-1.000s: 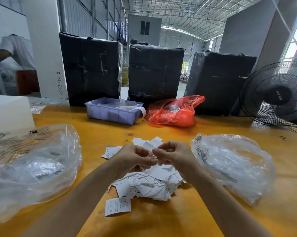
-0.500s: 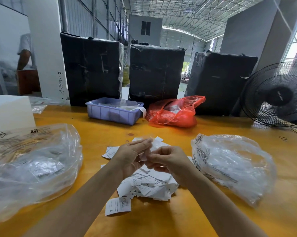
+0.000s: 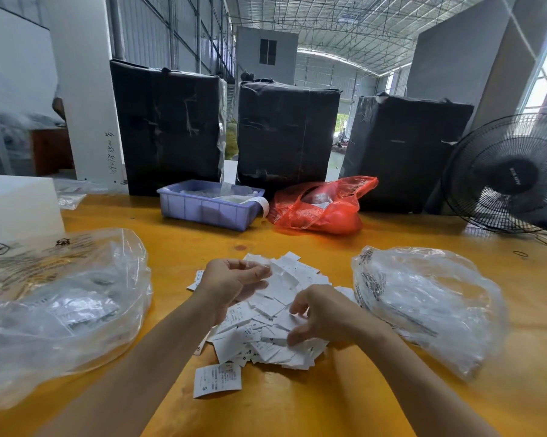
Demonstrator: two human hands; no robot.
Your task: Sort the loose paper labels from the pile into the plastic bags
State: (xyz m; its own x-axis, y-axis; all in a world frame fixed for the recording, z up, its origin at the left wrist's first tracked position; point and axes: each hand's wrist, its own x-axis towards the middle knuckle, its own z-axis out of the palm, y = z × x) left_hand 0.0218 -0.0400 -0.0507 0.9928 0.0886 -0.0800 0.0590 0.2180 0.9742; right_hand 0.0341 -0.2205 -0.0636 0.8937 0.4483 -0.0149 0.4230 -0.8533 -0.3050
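Nearest the camera, both bare forearms reach forward over the yellow table and meet above the pile of labels, a heap of small white paper slips lying in the middle of the table between two clear plastic bags. One single label, printed with an S, lies apart at the near edge of the pile, with bare table in front of it. The right hand hovers low over the right side of the pile, palm down, fingers spread and curled toward the slips, its fingertips touching the paper; whether its grip has closed on any slip cannot be told. The left hand is raised a little over the far left part of the pile, fingers bent inward with thumb and forefinger close together; its grip looks pinched, perhaps on a slip, but motion blur hides it. The left plastic bag lies slumped, holding some labels, with a strip of bare table between it and the pile. The right plastic bag lies just beside the pile, its near edge touching the slips. Beyond the pile a band of open table runs to a purple tray and a red bag, with a fan at far right and three black-wrapped bales standing behind.
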